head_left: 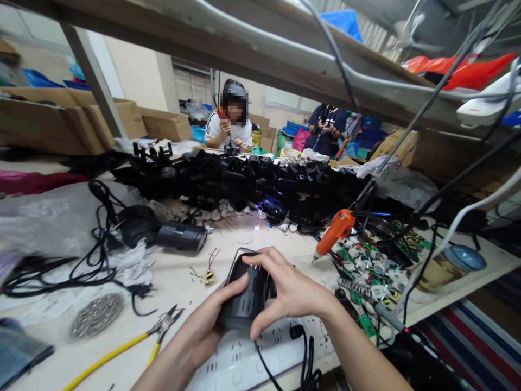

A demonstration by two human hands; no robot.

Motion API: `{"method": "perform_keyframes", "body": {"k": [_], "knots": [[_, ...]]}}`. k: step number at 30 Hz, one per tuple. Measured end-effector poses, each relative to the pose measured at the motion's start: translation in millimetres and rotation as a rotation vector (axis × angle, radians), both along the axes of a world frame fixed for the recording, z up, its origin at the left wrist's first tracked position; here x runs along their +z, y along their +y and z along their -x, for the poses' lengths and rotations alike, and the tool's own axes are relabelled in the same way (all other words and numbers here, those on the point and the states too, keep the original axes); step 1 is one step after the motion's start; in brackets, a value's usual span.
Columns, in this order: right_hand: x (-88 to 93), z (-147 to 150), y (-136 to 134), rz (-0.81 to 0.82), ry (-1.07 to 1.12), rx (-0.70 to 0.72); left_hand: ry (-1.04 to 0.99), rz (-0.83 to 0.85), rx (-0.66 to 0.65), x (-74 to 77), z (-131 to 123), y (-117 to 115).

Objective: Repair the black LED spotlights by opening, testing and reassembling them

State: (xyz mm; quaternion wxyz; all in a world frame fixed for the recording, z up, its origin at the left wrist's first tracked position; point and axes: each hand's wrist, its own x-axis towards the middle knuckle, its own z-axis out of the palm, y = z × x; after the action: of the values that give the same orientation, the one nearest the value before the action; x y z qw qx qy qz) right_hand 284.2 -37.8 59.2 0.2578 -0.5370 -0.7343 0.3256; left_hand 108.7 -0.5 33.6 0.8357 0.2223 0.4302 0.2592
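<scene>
Both my hands hold a black cylindrical plastic housing (246, 296) with vent slots, low in the middle of the view. My left hand (207, 323) wraps round its lower left side from below. My right hand (285, 288) lies over its top and right side, fingers curled round it. A black cable (303, 353) trails from near the housing over a white power strip (240, 361).
Yellow-handled pliers (134, 339) and a round metal grille (96, 315) lie at the left. A second black housing (181, 237), tangled black cables (81, 260), an orange glue gun (336, 231), green circuit boards (366, 266) and a heap of black parts (252, 182) surround them. Two people sit behind.
</scene>
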Motion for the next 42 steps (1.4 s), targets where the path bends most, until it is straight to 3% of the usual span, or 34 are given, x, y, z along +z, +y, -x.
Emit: {"method": "perform_keyframes", "body": {"k": [6,11,14,21,24,29,37,42], "knots": [[-5.8,3.6,-9.3,-0.013,0.041,-0.042,0.021,-0.195,0.005,-11.9,0.6,-7.5],[-24.3,8.1,-15.2,0.108,0.504,-0.406,0.125,-0.433,0.057,-15.3,5.5,-24.5],[-26.1,16.4,-27.2,0.221,0.65,-0.415,0.153,-0.614,0.072,-11.8,8.2,-37.4],[-11.2,36.7,-65.5,0.012,0.474,-0.372,0.279,-0.808,0.095,-18.1,15.3,-59.8],[-14.3,39.1,-76.0,-0.041,0.374,-0.36,0.293,-0.833,0.036,-22.3,20.1,-63.0],[-20.5,40.6,-82.7,-0.157,0.293,-0.364,0.247,-0.811,0.075,-26.1,22.3,-63.6],[-29.7,45.3,-84.9,-0.338,0.287,-0.435,0.221,-0.949,-0.211,-25.9,32.3,-49.9],[-29.1,45.8,-91.5,-0.363,0.212,-0.417,0.181,-1.072,-0.188,-20.7,32.2,-45.6]]}}
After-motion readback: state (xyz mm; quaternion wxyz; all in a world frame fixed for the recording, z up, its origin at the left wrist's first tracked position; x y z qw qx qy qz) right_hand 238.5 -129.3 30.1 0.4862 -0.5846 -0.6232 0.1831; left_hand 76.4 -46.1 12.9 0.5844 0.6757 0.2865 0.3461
